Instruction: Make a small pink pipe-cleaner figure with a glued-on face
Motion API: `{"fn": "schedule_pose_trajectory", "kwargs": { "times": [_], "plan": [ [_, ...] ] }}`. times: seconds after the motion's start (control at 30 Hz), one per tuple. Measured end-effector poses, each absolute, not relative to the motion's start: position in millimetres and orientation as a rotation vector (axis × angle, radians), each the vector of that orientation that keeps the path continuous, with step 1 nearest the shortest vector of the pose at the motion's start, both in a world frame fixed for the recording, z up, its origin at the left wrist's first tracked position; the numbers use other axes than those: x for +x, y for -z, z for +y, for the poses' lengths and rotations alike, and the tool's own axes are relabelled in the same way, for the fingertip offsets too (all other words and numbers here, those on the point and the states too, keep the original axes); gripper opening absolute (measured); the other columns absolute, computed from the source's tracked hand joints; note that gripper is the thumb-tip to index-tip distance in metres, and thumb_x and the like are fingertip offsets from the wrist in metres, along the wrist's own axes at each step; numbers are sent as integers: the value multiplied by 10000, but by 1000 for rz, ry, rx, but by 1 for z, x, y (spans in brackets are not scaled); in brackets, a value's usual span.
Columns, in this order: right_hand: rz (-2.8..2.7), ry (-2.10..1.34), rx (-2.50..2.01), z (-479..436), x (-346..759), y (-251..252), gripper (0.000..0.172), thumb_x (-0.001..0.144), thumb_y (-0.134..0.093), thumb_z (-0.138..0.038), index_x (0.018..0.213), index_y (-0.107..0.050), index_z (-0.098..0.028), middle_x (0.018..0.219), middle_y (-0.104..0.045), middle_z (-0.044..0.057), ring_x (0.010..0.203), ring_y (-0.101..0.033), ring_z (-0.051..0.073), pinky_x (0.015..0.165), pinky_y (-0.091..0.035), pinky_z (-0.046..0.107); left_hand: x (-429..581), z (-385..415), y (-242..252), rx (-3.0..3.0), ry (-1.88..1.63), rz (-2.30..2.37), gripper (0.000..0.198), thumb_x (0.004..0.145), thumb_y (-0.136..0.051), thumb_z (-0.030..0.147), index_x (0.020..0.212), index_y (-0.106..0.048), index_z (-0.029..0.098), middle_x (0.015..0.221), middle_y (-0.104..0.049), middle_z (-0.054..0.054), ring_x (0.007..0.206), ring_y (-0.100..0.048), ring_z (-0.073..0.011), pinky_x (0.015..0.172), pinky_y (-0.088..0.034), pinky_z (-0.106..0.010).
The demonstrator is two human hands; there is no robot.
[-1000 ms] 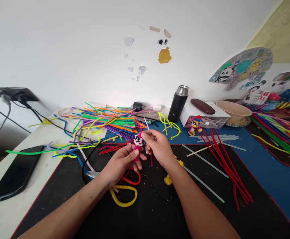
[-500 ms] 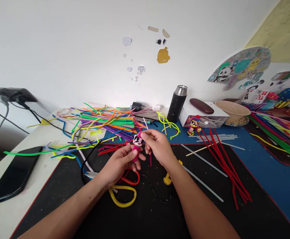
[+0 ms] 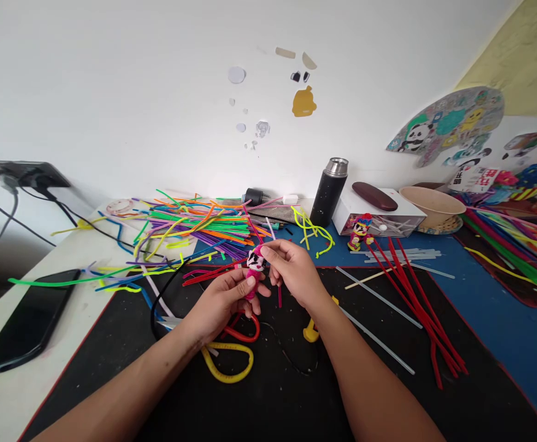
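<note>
A small pipe-cleaner figure (image 3: 254, 267) with a white-and-black panda face and a pink body is held above the black mat (image 3: 273, 393). My left hand (image 3: 220, 304) is closed round its pink lower body. My right hand (image 3: 293, 270) pinches the top of its head with thumb and fingers; a pink pipe-cleaner end (image 3: 279, 296) hangs below this hand. Scissors with red and yellow handles (image 3: 231, 350) lie on the mat just under my left hand.
A heap of coloured pipe cleaners (image 3: 195, 227) lies behind my hands, red ones (image 3: 416, 301) to the right. A black flask (image 3: 327, 191), a white box (image 3: 379, 215), a bowl (image 3: 432, 205) and a finished figure (image 3: 359, 231) stand at the back. A phone (image 3: 24, 322) lies far left.
</note>
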State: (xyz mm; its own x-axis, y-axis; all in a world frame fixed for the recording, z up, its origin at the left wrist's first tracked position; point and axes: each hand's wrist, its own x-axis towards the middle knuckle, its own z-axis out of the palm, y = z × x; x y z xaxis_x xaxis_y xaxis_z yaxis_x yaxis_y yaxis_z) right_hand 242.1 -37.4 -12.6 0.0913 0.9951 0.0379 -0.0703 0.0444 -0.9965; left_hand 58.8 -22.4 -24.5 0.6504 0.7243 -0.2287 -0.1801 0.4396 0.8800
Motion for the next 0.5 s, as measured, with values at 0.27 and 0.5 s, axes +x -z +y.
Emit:
{"fn": "schedule_pose_trajectory", "kwargs": {
  "times": [0.27, 0.5],
  "plan": [
    [-1129, -1132, -1206, -35, 242, 16, 347, 898, -726, -544, 954, -709, -202, 557, -560, -71, 416, -524, 109, 403, -394, 226, 60, -23, 24, 991, -609, 673, 378, 836, -850, 456, 965, -701, 133, 972, -797, -128, 589, -678, -131, 516, -497, -216],
    [-1127, -1132, -1211, -35, 241, 16, 354, 902, -719, -547, 947, -689, -197, 562, -557, -72, 410, -519, 105, 395, -390, 219, 59, -25, 25, 1038, -635, 684, 362, 866, -824, 452, 975, -686, 135, 992, -792, -123, 604, -676, -124, 523, -506, -208]
  ]
}}
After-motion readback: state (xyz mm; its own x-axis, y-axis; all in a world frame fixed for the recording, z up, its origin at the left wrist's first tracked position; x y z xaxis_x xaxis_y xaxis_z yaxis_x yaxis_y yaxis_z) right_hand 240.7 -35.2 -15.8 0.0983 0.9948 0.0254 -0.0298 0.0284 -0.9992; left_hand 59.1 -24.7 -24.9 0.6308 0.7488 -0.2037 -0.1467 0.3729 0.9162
